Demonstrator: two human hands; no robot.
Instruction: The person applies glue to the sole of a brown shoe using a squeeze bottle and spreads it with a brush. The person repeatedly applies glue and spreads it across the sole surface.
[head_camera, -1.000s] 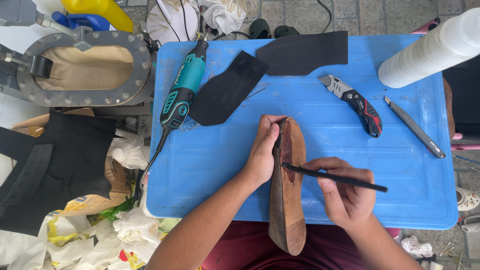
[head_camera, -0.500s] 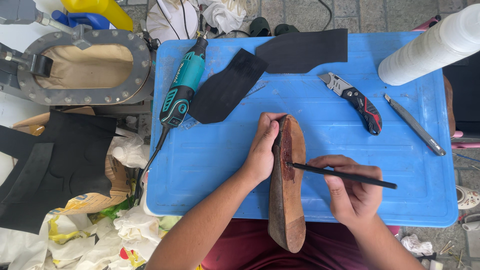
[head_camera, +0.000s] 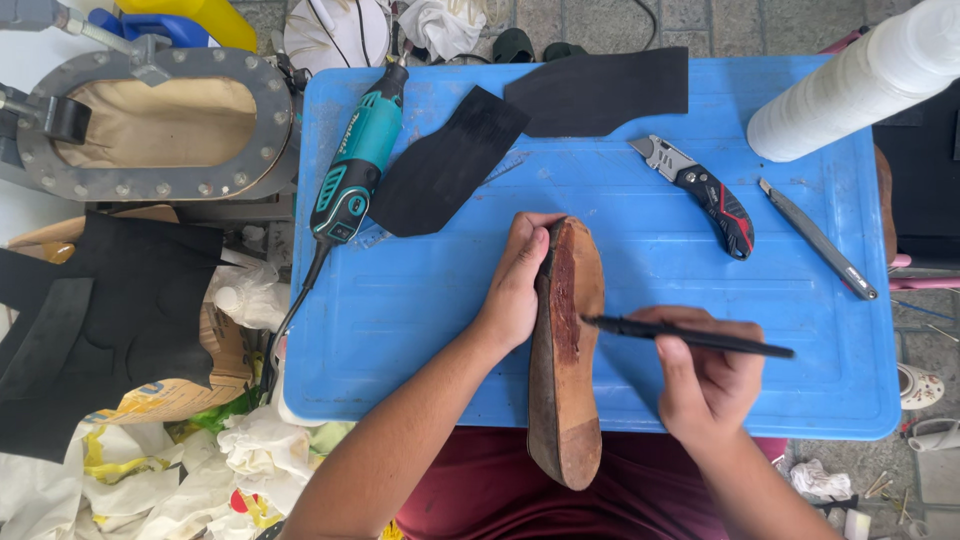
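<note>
Brown shoe sole (head_camera: 565, 390) stands on its long edge in the middle of the blue surface (head_camera: 420, 310). It is long and thin, with a rounded toe end far from the person and a heel end that hangs past the near edge of the surface, over a dark red lap. The face of the sole is rough and tan. A dark, reddish wet-looking stripe runs down the toe half. The heel patch looks a bit redder than the rest.

The left hand (head_camera: 518, 285) is wrapped around the toe end of the sole, fingers curled over its top edge, holding it up. The right hand (head_camera: 705, 375) is closed around a thin black brush (head_camera: 690, 338). The tip of the brush touches the sole at the edge of the dark stripe.

Farther back on the surface lie two flat black rubber pieces (head_camera: 445, 170), a teal power tool (head_camera: 358, 165) with a cord, a black and red folding knife (head_camera: 705, 192) and a slim grey cutter (head_camera: 815, 238). A white roll (head_camera: 850, 85) lies at the far right corner.
</note>
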